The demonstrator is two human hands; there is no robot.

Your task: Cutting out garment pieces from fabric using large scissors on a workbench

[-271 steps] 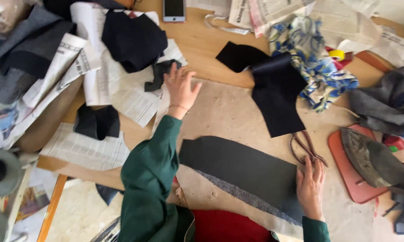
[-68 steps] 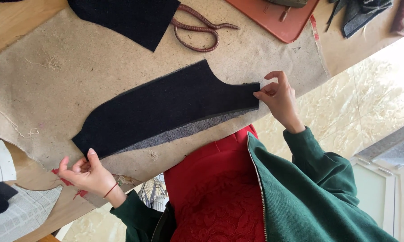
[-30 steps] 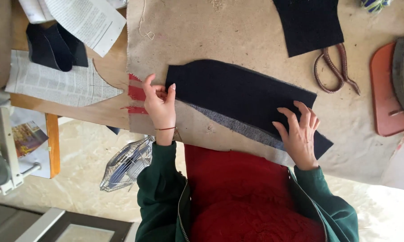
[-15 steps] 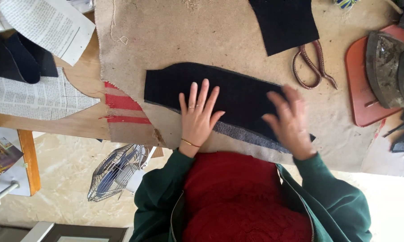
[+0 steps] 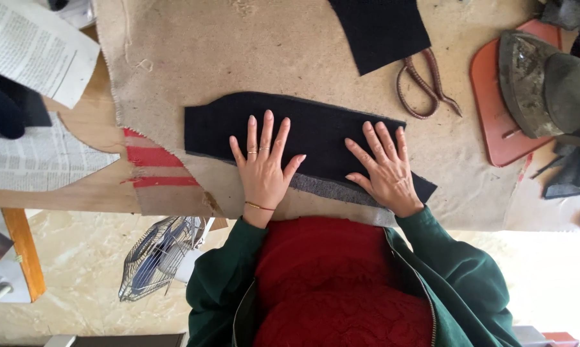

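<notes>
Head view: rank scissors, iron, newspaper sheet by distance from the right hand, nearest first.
From the right hand, flat on the dark fabric piece:
1. Scissors, just above it, slightly right.
2. Iron, farther right on its red mat.
3. Newspaper sheet, far across at the upper left corner.

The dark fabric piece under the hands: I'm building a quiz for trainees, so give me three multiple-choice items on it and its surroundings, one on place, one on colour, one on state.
1. Where do the scissors lie?
A. Beyond the dark fabric piece, toward the right
B. Under the left hand
C. On the floor

2. What colour are the stripes at the mat's left edge?
A. Blue
B. Red
C. Green

3. How do the hands rest?
A. Clenched in fists
B. Raised in the air
C. Flat, fingers spread

Answers: 1 A, they lie on the mat past the piece. 2 B, two red bands show. 3 C, left hand and right hand press palms down on the piece.
</notes>
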